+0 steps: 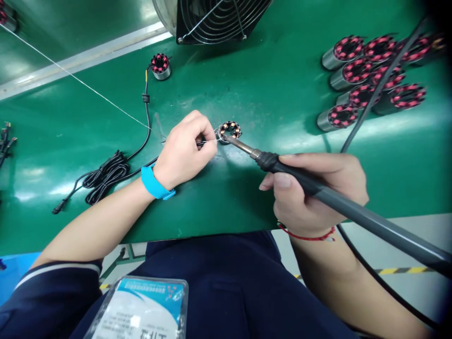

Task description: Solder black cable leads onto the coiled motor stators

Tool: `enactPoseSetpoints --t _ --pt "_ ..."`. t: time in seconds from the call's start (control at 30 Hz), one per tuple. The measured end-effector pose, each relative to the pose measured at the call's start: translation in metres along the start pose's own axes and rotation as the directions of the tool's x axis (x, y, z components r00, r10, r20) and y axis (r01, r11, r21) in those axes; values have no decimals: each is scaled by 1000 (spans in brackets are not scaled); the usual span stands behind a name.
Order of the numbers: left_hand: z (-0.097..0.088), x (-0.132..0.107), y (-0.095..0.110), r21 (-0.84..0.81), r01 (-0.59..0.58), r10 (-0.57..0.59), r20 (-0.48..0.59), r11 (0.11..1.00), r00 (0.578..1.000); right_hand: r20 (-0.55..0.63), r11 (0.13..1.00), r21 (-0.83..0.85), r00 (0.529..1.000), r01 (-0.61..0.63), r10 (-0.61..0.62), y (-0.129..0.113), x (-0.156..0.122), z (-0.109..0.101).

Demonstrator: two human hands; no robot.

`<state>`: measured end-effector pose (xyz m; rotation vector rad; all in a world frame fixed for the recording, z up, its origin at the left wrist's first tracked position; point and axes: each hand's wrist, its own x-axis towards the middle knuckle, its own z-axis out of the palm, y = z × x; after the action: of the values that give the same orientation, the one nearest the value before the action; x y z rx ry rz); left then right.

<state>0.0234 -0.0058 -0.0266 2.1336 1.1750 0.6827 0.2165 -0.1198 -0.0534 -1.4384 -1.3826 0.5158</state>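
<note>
My right hand (314,188) is closed around the handle of a soldering iron (268,162). The iron's tip meets the left front rim of a small motor stator (230,132) with copper windings, standing on the green bench. At the stator's left, my left hand (189,148) pinches a thin solder wire (84,87) that comes in from the upper left; its end reaches the iron's tip. A black cable (134,176) passes beneath that hand toward the stator. The exact contact between solder, cable leads and stator is too small to make out.
Several stators with red windings (356,70) stand at the right, crossed by the iron's grey cord (381,84). A black fan (222,19) sits at the back. Another stator with a cable (161,66) stands behind my left hand. Coiled cable (106,174) lies at the left.
</note>
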Motion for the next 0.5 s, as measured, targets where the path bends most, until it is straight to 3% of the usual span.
enactPoseSetpoints --t 0.1,0.5 --pt "0 0 -1 -6 5 -5 -5 1000 1000 -87 995 -84 994 52 -59 -3 1 1" --pt "1 1 -1 1 -1 1 -8 1000 1000 -58 997 -51 997 56 -59 -8 3 3"
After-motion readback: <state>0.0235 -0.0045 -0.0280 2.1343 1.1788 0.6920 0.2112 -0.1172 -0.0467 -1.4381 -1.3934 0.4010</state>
